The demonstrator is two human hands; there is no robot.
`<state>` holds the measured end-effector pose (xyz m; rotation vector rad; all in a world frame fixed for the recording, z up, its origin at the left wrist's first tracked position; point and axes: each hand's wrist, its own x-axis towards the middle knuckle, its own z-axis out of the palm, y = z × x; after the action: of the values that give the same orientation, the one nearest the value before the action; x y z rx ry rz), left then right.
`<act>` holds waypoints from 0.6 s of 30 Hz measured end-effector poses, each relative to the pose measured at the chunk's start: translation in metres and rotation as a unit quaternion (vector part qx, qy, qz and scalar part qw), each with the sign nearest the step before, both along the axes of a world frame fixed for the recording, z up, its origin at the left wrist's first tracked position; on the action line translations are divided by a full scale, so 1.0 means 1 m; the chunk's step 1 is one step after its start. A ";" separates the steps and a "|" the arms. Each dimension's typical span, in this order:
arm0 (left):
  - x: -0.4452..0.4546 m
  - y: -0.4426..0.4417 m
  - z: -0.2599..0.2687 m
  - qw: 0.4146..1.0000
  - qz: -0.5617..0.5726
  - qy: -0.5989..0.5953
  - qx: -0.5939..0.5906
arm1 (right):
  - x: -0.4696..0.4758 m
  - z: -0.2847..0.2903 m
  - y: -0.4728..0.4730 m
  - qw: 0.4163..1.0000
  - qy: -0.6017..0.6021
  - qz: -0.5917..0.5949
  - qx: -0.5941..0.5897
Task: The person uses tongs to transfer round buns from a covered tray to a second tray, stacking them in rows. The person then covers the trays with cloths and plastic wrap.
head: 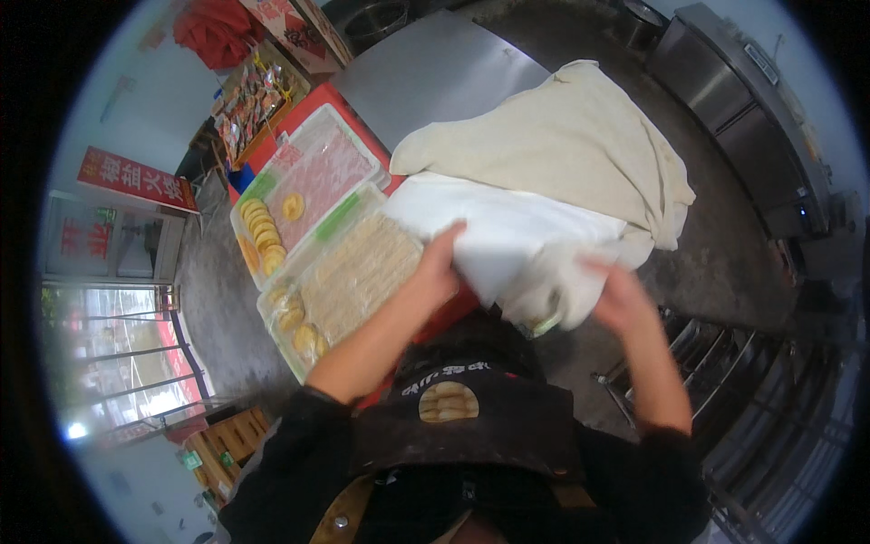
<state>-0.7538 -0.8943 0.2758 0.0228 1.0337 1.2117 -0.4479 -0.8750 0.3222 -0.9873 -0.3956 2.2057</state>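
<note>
A white cloth (503,211) lies spread before me, with a thick cream cloth (544,146) rumpled over its far part. My left hand (442,262) touches the near left edge of the white cloth, thumb raised; its grip is unclear. At the near right corner my right hand (622,296), blurred, is against a bunched part of cloth (557,285); whether the fingers grip it is hidden. Left of the cloths sits a plastic tray (275,347) with flat round pastries (309,340) and a film-covered pale layer (360,272). What lies beneath the cloths is hidden.
Beyond is another tray (384,178) with a row of round pastries (262,228). A box of small packets (255,112) stands at the far left, beside a steel table (435,68). At right are a steel refrigerator (720,88) and a metal rack (707,353).
</note>
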 end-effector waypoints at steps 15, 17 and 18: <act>-0.012 0.170 -0.034 0.748 -0.208 0.598 0.198 | 0.047 -0.071 0.157 0.695 -0.608 -0.227 0.310; -0.011 0.161 -0.041 0.725 -0.209 0.631 0.180 | 0.054 -0.078 0.155 0.691 -0.617 -0.184 0.327; -0.011 0.160 -0.039 0.708 -0.215 0.647 0.183 | 0.056 -0.078 0.157 0.731 -0.599 -0.154 0.287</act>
<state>-0.7647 -0.7344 0.2372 1.5489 1.7942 0.8254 -0.3920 -0.7180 0.2439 -1.8022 -1.2656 0.7511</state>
